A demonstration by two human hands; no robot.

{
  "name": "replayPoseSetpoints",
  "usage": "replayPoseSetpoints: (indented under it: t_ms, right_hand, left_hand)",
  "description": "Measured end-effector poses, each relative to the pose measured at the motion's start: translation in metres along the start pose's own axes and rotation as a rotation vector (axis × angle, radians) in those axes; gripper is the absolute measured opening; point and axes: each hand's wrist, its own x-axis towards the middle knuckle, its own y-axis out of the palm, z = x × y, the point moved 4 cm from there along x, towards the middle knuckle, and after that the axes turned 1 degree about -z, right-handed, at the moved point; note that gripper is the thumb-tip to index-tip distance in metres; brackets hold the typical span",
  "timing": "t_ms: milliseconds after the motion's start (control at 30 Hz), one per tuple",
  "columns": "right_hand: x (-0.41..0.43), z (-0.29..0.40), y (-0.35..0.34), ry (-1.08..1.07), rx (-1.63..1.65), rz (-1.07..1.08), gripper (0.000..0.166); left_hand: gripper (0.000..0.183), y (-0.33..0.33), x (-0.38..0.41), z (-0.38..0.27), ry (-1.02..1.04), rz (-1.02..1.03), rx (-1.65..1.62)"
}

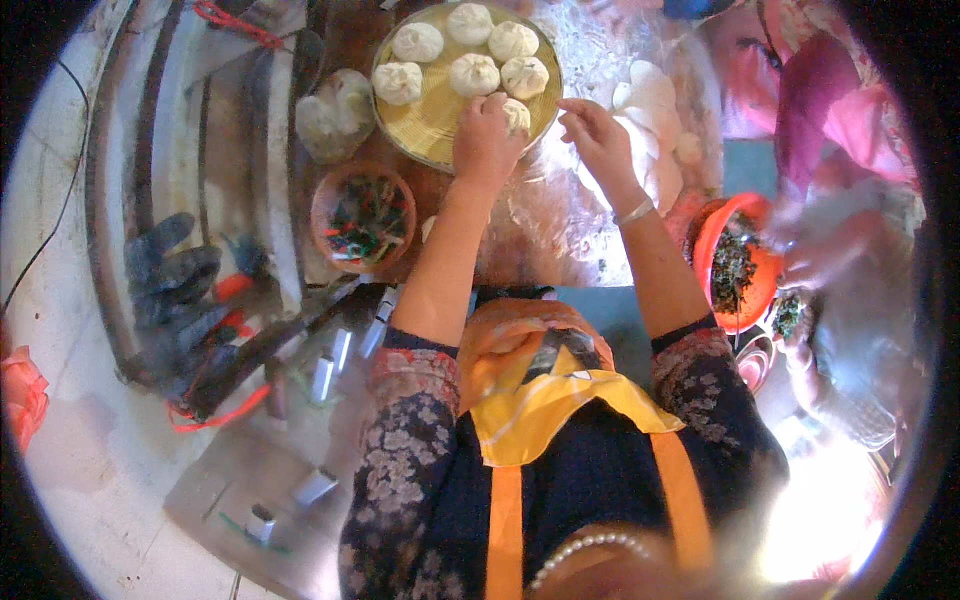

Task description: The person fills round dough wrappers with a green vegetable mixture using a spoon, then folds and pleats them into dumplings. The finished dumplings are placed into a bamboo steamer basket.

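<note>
A round woven tray (427, 124) lies at the far side of the table, with several pleated, filled dough buns (472, 75) on it. My left hand (484, 150) grips a white bun (517, 115) at the tray's near right part, its fingers partly covering that bun. My right hand (604, 146) is just beyond the tray's right rim, thumb and fingers slightly apart, and nothing shows in it. Flat round dough wrappers (652, 94) overlap on the table to the right of this hand.
Left of my forearm stands a brown bowl (319, 217) with dark, mixed contents, below a clear plastic bag (334, 120). Another person's hand (799, 259) is at an orange basin (763, 281) of chopped filling on the right. A wooden bench-like frame (281, 165) runs along the left.
</note>
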Motion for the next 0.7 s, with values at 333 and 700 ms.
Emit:
replayPoseSetpoints:
  t_ms: [333,700]
  right_hand:
    - [-0.024,-0.032,-0.023,0.067,0.038,0.027,0.019]
    - [-0.068,-0.06,-0.038,0.121,-0.028,-0.001,0.02]
  left_hand:
    - [0.042,-0.059,0.0,0.056,-0.08,-0.211,0.05]
    - [0.045,-0.053,0.002,0.061,0.071,-0.19,0.259]
